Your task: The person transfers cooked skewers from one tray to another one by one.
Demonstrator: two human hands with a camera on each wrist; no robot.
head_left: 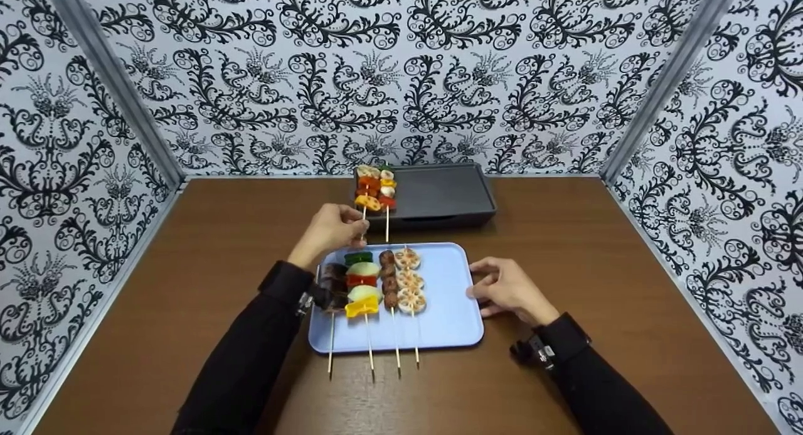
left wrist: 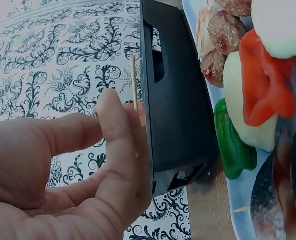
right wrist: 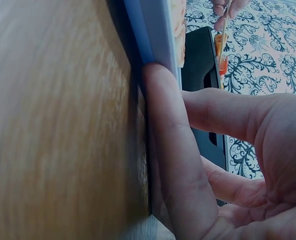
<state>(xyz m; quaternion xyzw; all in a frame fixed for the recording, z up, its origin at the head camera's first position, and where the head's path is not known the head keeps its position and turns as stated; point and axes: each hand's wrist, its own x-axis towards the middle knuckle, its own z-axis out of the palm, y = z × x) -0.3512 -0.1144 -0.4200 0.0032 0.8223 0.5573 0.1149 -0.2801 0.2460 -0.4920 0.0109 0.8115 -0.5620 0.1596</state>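
My left hand (head_left: 332, 230) pinches the bare stick end of a vegetable skewer (head_left: 368, 185) between thumb and fingers. The skewer's pieces are over the left end of a black grill plate (head_left: 442, 190), beside a second skewer (head_left: 388, 187) with red, white and yellow pieces. In the left wrist view, the stick (left wrist: 134, 82) sticks up past the fingertips. My right hand (head_left: 507, 285) grips the right edge of a light blue tray (head_left: 452, 309), thumb at the rim and a finger (right wrist: 170, 135) along its underside in the right wrist view.
On the tray lie a dark-skinned skewer (head_left: 334, 284), a pepper and onion-like vegetable skewer (head_left: 362, 284), a meatball skewer (head_left: 389, 281) and a lotus root skewer (head_left: 411, 287). Their sticks overhang the front edge. Patterned walls (head_left: 376, 77) enclose the wooden table (head_left: 564, 234).
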